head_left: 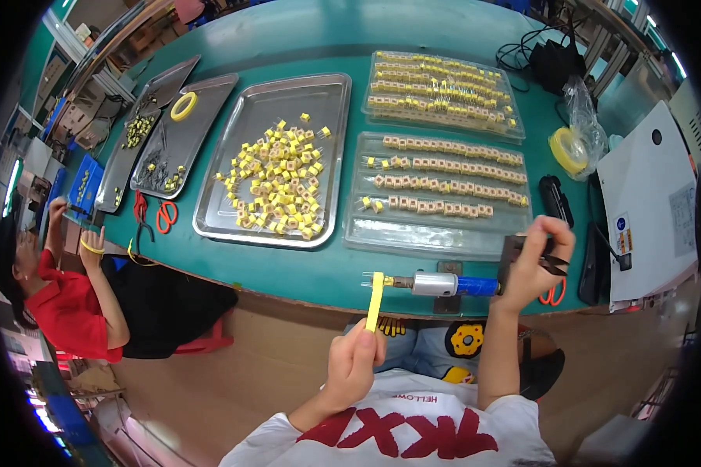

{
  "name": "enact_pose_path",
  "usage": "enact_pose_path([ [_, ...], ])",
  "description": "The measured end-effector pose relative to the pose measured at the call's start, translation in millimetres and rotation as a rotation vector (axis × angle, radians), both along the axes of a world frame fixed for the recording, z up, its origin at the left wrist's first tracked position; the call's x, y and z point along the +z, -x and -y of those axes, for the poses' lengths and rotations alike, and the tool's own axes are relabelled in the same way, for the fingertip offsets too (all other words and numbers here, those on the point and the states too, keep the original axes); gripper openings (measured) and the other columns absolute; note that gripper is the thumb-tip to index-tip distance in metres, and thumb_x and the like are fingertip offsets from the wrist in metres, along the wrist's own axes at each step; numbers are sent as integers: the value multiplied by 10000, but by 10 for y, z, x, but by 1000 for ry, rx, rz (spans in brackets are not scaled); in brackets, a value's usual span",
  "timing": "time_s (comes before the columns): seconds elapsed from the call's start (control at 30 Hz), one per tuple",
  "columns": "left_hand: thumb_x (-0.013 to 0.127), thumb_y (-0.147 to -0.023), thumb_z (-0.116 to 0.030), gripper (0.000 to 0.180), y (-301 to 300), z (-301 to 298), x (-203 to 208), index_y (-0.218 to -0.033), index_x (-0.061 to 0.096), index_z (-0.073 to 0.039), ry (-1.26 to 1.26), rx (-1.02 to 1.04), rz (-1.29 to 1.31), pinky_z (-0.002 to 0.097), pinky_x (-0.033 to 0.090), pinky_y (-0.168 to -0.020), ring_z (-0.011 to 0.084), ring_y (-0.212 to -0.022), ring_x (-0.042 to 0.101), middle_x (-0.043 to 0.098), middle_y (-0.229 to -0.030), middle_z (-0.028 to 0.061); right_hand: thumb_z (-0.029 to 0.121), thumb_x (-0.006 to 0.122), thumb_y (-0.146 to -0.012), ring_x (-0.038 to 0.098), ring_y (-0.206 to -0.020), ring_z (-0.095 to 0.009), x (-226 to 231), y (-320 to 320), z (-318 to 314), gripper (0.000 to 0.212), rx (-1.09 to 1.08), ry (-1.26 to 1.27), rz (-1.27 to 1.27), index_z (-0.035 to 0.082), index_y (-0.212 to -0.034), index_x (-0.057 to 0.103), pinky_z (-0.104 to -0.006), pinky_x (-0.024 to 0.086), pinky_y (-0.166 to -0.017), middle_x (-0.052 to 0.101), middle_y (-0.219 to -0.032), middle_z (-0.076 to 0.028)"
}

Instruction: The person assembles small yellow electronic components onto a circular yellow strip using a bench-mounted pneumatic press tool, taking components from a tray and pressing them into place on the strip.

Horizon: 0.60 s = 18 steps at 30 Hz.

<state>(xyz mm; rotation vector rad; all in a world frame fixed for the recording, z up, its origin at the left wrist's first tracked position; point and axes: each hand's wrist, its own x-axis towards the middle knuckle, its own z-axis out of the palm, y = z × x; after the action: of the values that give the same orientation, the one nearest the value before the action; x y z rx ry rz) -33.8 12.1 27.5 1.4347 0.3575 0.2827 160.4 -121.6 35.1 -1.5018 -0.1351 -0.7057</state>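
My left hand (352,364) pinches a strip of yellow tape (375,303), which runs taut up to a small yellow part with wire pins (378,279). That part sits on the tip of a silver and blue spindle (436,284) lying across the table's front edge. At the spindle's right end is a black block (511,263). My right hand (533,261) is beside this block, its fingers closed around a dark pointed tool (555,266); its exact kind is partly hidden by the fingers.
A metal tray (210,214) holds a heap of yellow parts. Two clear trays (444,241) (378,117) carry rows of them. Orange-handled scissors (167,216), red-handled pliers (141,214) and a white machine (646,210) flank them. A co-worker in red (74,311) sits at left.
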Motion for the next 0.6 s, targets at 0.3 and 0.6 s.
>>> enact_pose_path([
  [0.3,355,-980,-215,360,-13,16,43,-692,443,-18,48,0,3,250,297,-458,93,-481,369,444,-558,33,-77,527,-828,468,-704,-70,-130,-142,98,116,63,103,175,23,-878,558,-180,399,-583,520,-883,-29],
  [0.6,345,-989,-272,359,-94,45,52,-722,411,-41,101,18,24,231,211,-457,72,-503,296,358,-586,3,6,564,-863,455,-734,-55,-201,118,106,11,144,42,-193,13,-868,557,-191,378,-669,523,-857,8],
])
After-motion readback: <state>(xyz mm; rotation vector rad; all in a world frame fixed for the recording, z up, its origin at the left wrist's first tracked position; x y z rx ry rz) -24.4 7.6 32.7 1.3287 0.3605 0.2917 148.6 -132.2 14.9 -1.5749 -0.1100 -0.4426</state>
